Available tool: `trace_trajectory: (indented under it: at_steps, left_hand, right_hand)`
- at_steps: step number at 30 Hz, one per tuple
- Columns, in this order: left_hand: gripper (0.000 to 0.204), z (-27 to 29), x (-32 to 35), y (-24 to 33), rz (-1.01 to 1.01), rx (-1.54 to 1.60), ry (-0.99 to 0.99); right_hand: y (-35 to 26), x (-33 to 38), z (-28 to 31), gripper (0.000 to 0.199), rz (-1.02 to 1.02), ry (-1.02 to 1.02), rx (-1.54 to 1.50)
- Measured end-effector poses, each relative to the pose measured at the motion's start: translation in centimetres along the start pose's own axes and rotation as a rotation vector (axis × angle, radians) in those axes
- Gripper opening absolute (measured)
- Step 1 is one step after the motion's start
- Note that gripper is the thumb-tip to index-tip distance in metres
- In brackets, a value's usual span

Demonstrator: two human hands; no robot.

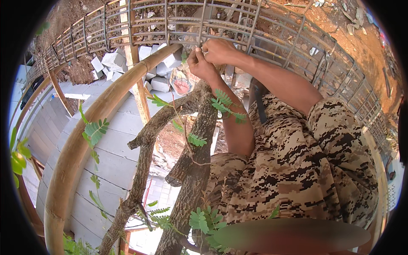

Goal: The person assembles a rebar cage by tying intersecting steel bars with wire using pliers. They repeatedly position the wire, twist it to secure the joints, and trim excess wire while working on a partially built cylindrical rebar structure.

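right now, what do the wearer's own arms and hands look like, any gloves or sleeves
The left hand and right hand are both ungloved. The left forearm and right forearm are uncovered, with no watch or cables visible. The right sleeve has a blocky camouflage pattern in tan, brown and black. Whether any ring is worn is too small to tell.

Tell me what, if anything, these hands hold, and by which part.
It can't be told: the left hand and right hand meet by the near edge of the steel cage, but anything pinched there is too small to see.
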State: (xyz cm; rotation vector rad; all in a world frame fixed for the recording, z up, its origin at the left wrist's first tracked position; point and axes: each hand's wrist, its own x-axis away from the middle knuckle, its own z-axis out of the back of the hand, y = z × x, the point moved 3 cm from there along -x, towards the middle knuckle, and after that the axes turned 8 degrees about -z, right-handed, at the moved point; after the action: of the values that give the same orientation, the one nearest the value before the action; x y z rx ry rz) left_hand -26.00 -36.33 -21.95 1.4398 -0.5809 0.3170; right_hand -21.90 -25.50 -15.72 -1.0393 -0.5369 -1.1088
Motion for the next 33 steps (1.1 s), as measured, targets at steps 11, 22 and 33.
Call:
trace_trajectory:
  at_steps: [11,22,33]
  left_hand:
    - [0.034,0.7,1.0,3.3,0.051,0.010,-0.135]
    - [0.014,1.5,1.7,3.7,-0.007,0.114,-0.146]
    - [0.025,3.6,0.0,2.5,-0.158,-0.228,-0.249]
  right_hand:
    - [0.8,1.0,-3.3,0.028,-0.347,-0.407,-1.090]
    - [0.1,-0.9,-3.6,0.039,-0.398,-0.097,-0.700]
    - [-1.9,-2.3,-2.3,0.036,-0.211,-0.200,-0.271]
